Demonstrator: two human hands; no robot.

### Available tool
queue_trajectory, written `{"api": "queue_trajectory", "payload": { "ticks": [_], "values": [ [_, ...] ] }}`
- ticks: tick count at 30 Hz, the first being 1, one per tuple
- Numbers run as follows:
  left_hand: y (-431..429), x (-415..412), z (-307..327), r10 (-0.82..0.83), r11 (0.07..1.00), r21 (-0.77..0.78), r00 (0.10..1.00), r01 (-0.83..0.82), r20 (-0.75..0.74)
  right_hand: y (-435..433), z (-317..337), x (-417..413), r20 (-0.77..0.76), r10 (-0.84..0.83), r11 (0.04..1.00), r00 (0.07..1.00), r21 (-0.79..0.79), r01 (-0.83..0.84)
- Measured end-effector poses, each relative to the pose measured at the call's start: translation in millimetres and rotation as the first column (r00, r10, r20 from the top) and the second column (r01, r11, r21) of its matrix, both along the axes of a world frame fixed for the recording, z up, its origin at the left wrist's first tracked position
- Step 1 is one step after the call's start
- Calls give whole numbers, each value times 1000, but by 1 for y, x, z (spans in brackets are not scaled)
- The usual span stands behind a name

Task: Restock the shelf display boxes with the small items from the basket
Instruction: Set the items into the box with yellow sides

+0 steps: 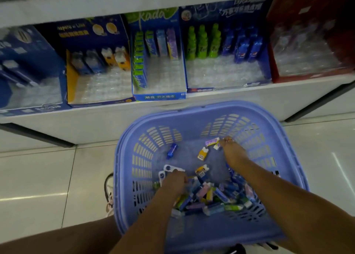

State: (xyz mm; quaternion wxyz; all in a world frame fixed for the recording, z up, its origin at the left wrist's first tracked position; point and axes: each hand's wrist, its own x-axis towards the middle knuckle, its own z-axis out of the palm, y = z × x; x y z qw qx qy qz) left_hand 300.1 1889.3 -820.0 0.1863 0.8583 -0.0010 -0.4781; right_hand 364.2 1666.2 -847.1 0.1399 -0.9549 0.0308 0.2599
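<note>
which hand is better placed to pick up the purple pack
Right. The right hand is at the purple pack by the far wall of the basket; the left hand is over the pile on the near side, farther from it.

A white shelf (pixel 99 124) carries five open boxes side by side. The green-topped box (pixel 159 97) stands mid-row. Left of it is a yellow-walled box (pixel 70 82), then a navy box (pixel 32 57); right of it a blue box (pixel 266 61), then a red box (pixel 273 69). Below it, a basket (pixel 211 117) sits over the tiled floor (pixel 38 176).
</note>
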Motion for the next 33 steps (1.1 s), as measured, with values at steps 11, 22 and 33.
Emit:
{"api": "queue_trajectory", "payload": {
  "ticks": [11,22,33],
  "values": [
    [7,10,-3,513,822,-314,857,-475,46,-7,-9,17,-137,189,956,972,-201,-214],
    [12,44,69,673,523,-529,705,-668,-225,22,107,25,-174,43,754,984,652,83],
    [17,63,159,668,401,-830,743,-389,-26,54,216,14,-8,-149,428,989,901,72]
  ]
}}
